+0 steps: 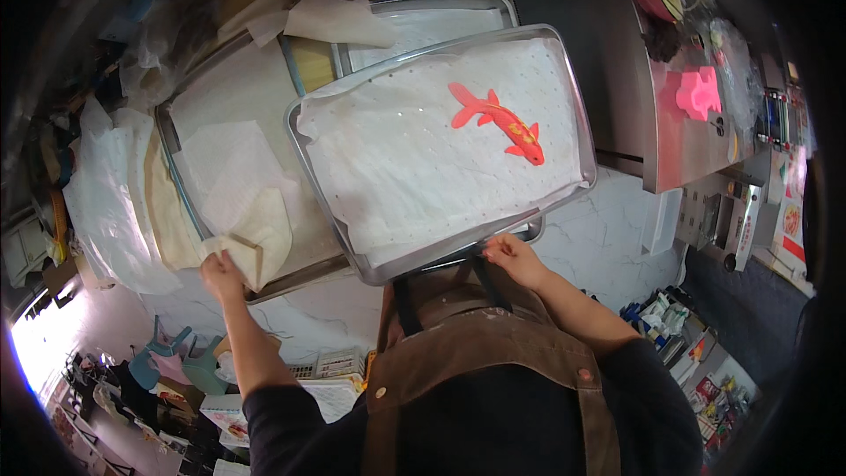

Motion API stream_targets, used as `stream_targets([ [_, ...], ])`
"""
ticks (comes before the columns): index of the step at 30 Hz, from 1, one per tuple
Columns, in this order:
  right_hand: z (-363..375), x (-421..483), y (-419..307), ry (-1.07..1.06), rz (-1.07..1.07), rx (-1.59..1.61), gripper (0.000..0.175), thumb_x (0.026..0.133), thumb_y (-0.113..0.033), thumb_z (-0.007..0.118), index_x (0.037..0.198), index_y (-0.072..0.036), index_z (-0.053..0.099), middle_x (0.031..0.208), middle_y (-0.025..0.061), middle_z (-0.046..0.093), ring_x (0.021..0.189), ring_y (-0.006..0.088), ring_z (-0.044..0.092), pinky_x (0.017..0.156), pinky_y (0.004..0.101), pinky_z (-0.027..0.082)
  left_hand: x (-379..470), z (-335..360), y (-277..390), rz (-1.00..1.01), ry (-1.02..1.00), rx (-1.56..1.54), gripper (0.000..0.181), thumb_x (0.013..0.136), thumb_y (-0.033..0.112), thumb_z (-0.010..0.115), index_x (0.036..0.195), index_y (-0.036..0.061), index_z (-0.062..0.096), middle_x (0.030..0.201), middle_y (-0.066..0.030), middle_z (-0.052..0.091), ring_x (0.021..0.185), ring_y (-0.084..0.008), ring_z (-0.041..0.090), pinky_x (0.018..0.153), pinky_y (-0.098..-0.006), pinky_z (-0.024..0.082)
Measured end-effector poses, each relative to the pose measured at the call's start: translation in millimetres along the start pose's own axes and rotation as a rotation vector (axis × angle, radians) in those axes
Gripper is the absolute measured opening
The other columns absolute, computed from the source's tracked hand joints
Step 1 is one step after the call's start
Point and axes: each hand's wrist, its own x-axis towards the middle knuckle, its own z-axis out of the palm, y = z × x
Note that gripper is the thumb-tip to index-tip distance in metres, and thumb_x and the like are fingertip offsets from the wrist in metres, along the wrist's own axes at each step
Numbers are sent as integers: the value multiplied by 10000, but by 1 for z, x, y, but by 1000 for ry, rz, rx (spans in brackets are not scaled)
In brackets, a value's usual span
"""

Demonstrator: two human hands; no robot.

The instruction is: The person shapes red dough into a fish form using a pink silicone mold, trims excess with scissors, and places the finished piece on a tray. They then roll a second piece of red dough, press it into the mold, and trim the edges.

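My left hand (223, 276) pinches the corner of a folded cream cloth (268, 228). The cloth lies over the front left corner of a metal baking tray (307, 248). A loose sheet of white paper (221, 162) rests in that tray. To the right, a second metal tray (575, 112) overlaps it, lined with perforated white paper (396, 165). On the liner lies a red koi-shaped piece (505, 120) with yellow patches. My right hand (515, 259) is at this tray's front edge, fingers curled beside a dark apron strap (490, 284); whether it grips anything is unclear.
Behind sits another lined tray (436, 20) with crumpled paper (337, 16) over its corner. Clear plastic sheeting (109, 192) hangs at the left. A stainless steel counter (667, 145) on the right carries a pink mould (698, 92) and scissors (717, 124). Stools (175, 354) stand lower left.
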Motion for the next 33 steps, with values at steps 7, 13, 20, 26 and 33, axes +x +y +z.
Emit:
stream_targets([
  [7, 48, -24, -99, -414, -195, -80, 283, 930, -163, 650, 1169, -32, 577, 985, 52, 659, 916, 106, 609, 811, 262, 482, -65, -217, 96, -117, 280, -1251, 238, 995, 192, 541, 946, -15, 647, 874, -41, 647, 767, -97, 560, 681, -253, 467],
  [13, 35, -66, -159, -680, -611, -353, 364, 889, -205, 680, 1182, -15, 577, 1074, 126, 677, 1006, 193, 645, 870, 315, 502, -157, -296, 220, -103, -65, -735, 170, 944, 123, 612, 1015, -26, 652, 887, -16, 634, 752, -46, 520, 662, -214, 439],
  [20, -70, 35, -67, 55, -375, -408, 475, 797, -237, 716, 1190, -9, 576, 1129, 157, 640, 1061, 281, 614, 929, 380, 480, -170, -279, 221, -41, 140, -120, 197, 827, 175, 709, 976, 48, 685, 881, -80, 671, 741, -204, 619, 661, -321, 494],
  [26, -145, 96, -35, 523, -463, -583, 572, 764, -219, 717, 1250, 26, 539, 1204, 231, 591, 1133, 381, 557, 988, 424, 441, -118, -158, 312, -22, -473, -242, 202, 818, 231, 673, 944, 75, 699, 828, -117, 697, 768, -217, 667, 690, -344, 505],
  [33, -148, 114, -38, 529, -330, -579, 604, 747, -210, 752, 1270, 5, 538, 1223, 175, 570, 1109, 304, 567, 960, 381, 460, -121, -7, 307, 314, -728, 237, 343, 805, 132, 621, 1143, 137, 562, 1142, -138, 560, 969, -334, 633, 797, -457, 521],
])
